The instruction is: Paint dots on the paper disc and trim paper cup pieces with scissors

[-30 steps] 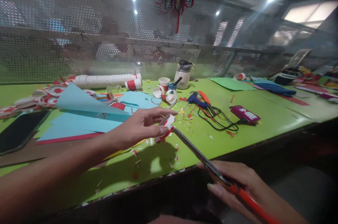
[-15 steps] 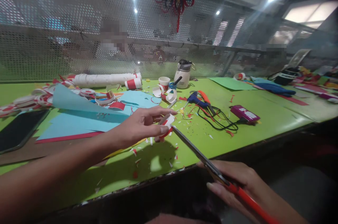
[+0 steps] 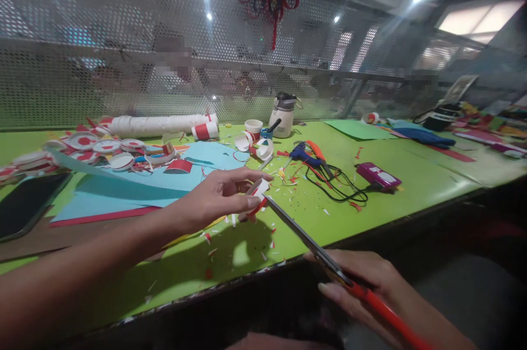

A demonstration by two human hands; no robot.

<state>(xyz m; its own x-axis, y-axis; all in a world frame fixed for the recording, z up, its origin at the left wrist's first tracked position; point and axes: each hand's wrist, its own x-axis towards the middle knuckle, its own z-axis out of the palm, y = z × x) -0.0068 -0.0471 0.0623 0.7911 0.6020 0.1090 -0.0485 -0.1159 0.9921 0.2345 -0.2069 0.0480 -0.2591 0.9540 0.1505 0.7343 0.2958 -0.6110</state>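
Between the thumb and fingers of my left hand [image 3: 220, 193] is a small red and white piece of paper cup [image 3: 260, 189], held above the green table. My right hand [image 3: 370, 278] grips a pair of scissors [image 3: 302, 235] by the red-orange handles. The blade tips touch the edge of the cup piece beside my left thumb, and the blades look almost closed. Part of the piece is hidden behind my fingers. Small red and white paper scraps [image 3: 208, 238] lie on the table below.
Light blue paper [image 3: 123, 190], cut red and white cup rings [image 3: 109, 145] and a phone [image 3: 35, 201] lie at left. Stacked paper cups [image 3: 160, 125] and a bottle [image 3: 282, 116] stand behind. A blue glue gun [image 3: 305, 155] and a purple box [image 3: 379, 176] with cable are right.
The raised light blue sheet at left has dropped lower, showing more cup rings behind it. The view has shifted slightly; both hands keep nearly the same hold.
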